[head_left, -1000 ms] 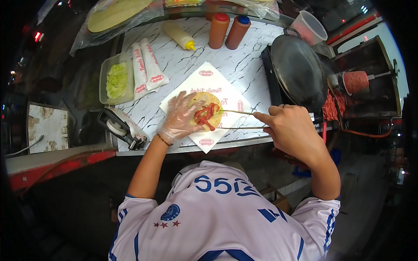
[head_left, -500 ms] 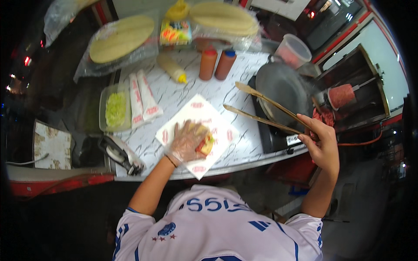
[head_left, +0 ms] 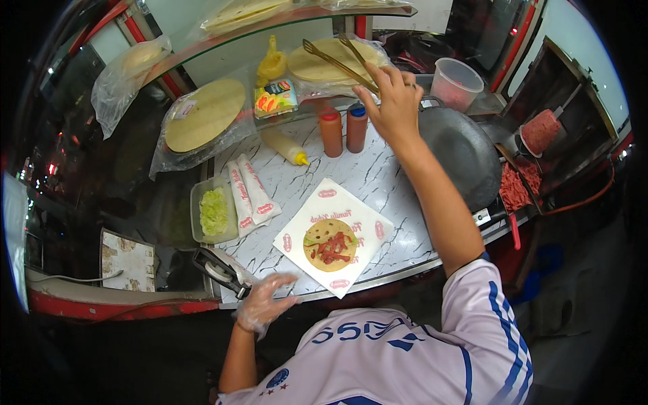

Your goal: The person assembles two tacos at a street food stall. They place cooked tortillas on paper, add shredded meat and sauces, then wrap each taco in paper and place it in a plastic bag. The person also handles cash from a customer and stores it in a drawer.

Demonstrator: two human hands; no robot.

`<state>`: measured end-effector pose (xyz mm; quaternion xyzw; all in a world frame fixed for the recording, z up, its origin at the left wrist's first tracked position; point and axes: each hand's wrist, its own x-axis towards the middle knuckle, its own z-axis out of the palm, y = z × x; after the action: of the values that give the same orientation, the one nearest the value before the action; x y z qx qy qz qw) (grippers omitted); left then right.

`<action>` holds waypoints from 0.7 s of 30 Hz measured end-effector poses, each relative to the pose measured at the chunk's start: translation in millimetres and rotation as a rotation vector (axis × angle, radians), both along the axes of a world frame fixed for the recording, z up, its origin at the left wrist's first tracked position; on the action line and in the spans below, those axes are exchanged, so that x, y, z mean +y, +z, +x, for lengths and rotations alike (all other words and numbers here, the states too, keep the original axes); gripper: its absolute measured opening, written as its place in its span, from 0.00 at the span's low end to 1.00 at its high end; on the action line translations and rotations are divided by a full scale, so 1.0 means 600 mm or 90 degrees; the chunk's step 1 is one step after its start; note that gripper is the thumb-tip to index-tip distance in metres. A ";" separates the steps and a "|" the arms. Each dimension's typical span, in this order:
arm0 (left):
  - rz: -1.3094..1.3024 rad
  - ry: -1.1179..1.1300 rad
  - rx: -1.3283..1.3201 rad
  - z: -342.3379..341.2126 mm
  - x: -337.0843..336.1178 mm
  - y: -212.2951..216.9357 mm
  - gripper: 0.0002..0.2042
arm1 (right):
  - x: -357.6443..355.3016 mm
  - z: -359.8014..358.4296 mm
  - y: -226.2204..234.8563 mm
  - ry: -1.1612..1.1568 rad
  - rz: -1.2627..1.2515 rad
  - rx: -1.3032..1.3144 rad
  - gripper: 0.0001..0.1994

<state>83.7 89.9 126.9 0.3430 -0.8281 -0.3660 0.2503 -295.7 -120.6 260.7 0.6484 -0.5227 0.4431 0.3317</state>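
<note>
At a marble-patterned counter (head_left: 378,182), we lift our right hand (head_left: 395,101) high toward the far shelf, fingers pinched around a pair of metal tongs (head_left: 334,57) whose tips point out over a stack of flatbreads (head_left: 331,64) wrapped in plastic. Our left hand (head_left: 263,304), covered by a clear plastic glove, hangs loosely open at the near edge of the counter and holds nothing — it sits just beside a tape dispenser (head_left: 219,270). The small flatbread (head_left: 329,244) we are filling lies flat on a square of white wrapping paper (head_left: 368,219) in the middle of the counter, with strips of red meat and a little green on top. By the look of it, the filling is partly on, while sauce, rolling and wrapping appear to be left — the bread lies open and unfolded. Two red sauce bottles (head_left: 343,129) and a yellow one (head_left: 287,147) stand beyond the paper, a tub of shredded lettuce (head_left: 214,210) sits to the left, and a dark round griddle (head_left: 466,152) waits on the right.
</note>
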 end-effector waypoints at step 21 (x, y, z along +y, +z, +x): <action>0.794 0.346 -0.386 0.258 0.451 -0.507 0.15 | 0.203 0.061 -0.289 0.455 0.537 -0.816 0.44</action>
<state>238.2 360.8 -177.4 0.7000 -0.3855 -0.5826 -0.1486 -259.3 1.0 87.0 0.4674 -0.4951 0.5712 -0.4584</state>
